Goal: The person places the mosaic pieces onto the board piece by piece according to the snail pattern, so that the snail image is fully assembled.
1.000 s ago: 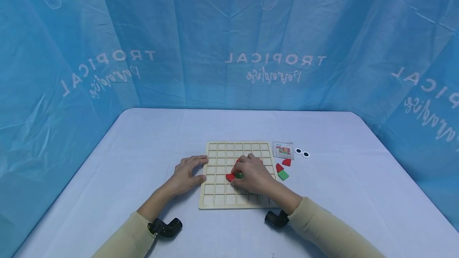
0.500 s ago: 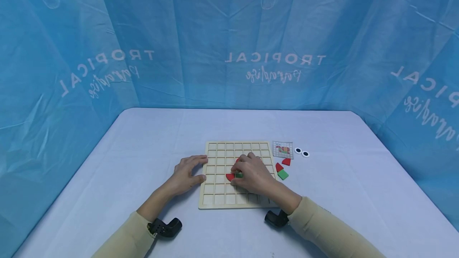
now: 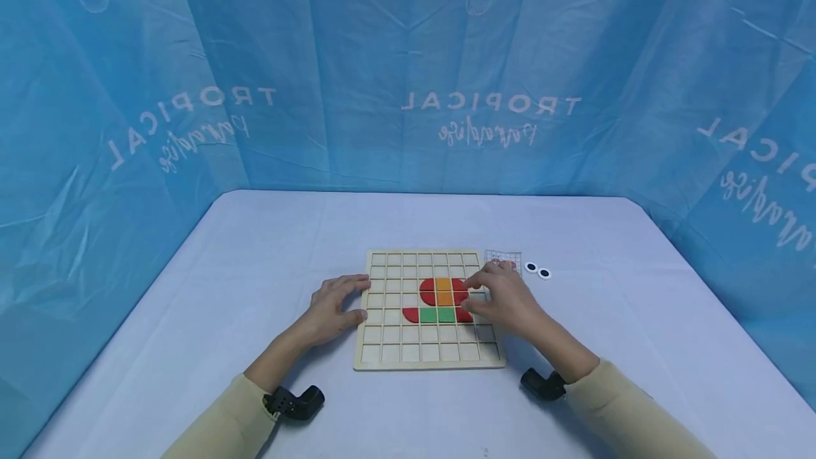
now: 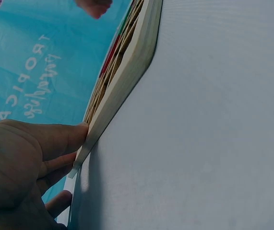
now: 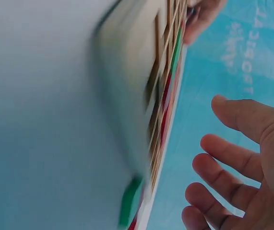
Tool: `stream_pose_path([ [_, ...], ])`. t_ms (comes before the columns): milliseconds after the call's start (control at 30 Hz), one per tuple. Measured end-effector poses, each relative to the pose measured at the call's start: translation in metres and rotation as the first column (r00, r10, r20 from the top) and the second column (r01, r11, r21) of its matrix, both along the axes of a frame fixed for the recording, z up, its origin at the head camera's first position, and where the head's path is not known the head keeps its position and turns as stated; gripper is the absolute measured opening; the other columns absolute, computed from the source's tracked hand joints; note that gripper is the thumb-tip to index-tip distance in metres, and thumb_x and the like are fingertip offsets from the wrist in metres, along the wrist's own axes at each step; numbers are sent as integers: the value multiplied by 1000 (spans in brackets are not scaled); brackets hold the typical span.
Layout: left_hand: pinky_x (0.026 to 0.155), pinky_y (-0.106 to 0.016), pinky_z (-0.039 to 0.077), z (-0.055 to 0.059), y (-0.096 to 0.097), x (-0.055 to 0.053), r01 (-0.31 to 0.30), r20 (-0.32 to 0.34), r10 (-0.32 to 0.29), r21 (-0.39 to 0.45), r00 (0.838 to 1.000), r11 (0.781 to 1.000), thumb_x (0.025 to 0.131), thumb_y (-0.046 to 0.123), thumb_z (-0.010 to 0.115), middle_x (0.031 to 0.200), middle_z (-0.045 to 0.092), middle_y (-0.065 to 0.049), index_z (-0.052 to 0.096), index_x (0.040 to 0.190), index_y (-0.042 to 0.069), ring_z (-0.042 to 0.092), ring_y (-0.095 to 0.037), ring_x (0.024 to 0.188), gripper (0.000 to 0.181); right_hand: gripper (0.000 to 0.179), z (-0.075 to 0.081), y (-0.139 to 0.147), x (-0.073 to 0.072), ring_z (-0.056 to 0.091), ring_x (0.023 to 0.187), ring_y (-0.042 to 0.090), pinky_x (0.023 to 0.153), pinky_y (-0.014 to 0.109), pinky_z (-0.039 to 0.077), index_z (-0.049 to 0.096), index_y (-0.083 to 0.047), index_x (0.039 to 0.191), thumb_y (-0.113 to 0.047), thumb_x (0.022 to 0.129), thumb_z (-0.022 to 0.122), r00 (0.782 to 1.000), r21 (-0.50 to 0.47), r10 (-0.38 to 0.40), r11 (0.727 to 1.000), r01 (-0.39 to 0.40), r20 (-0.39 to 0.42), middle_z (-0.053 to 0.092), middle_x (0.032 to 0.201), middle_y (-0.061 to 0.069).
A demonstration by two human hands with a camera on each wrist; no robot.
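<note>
My left hand (image 3: 328,314) rests its fingertips and thumb against the left edge of a wooden grid board (image 3: 389,338). In the left wrist view its thumb (image 4: 62,139) touches the board's rim (image 4: 122,91). My right hand (image 3: 510,299) hovers over the board's right side, fingers spread and holding nothing, as the right wrist view shows. On the board lie two orange squares (image 3: 443,292) flanked by red rounded pieces (image 3: 427,292). Below them, green squares (image 3: 437,314) sit between a red quarter-round piece (image 3: 411,314) and another red piece (image 3: 464,315), partly hidden by my right hand.
A printed pattern card (image 3: 513,256) lies beyond the board's right edge, partly covered by my right hand. Two black-and-white eye discs (image 3: 537,270) are beside it. A loose green piece (image 5: 129,203) lies near the board. Blue curtains surround the white table (image 3: 287,232).
My right hand has left the green square on the board and moved right, uncovering the orange, red and green pieces. It now covers the loose pieces on the right. My left hand stays put.
</note>
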State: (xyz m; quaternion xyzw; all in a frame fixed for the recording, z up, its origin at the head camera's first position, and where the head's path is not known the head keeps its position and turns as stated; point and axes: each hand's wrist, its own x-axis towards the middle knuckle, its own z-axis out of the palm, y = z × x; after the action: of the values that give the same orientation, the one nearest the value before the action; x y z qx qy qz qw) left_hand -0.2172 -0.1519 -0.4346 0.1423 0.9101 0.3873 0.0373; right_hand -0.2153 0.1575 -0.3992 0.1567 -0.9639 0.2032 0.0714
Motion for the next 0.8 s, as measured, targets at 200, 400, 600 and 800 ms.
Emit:
stream_pose_path([
  [200,110,-59,13,-1,-1,0,9,-8,-9,8,1000,1000,84,13,68,147,42,-7,52,133,8,25,-34,137,51,30,-5,35,2,50,99,22,74,35,45,73,-15,100,-28,74,79,998,21,-61,998,60,27,65,102,4],
  [400,110,-59,14,-1,-2,1,17,-14,-17,5,1000,1000,84,14,67,147,42,-7,52,133,7,26,-35,137,51,31,-8,55,5,48,91,21,72,33,41,72,-14,100,-28,73,79,993,37,-101,994,99,54,64,94,3],
  [600,109,-59,16,0,-1,0,21,-18,-21,3,1000,1000,85,15,68,147,42,-7,52,133,7,27,-34,137,51,37,-12,64,7,51,95,24,77,40,45,72,-11,102,-29,71,81,989,80,-116,991,109,95,65,97,6],
  [800,110,-58,16,0,-1,1,16,-21,-16,-1,1000,1000,84,15,68,147,43,-7,52,133,7,27,-34,136,51,41,-18,67,7,50,97,23,79,39,45,72,-12,104,-32,70,81,984,100,-124,989,112,127,64,100,6],
])
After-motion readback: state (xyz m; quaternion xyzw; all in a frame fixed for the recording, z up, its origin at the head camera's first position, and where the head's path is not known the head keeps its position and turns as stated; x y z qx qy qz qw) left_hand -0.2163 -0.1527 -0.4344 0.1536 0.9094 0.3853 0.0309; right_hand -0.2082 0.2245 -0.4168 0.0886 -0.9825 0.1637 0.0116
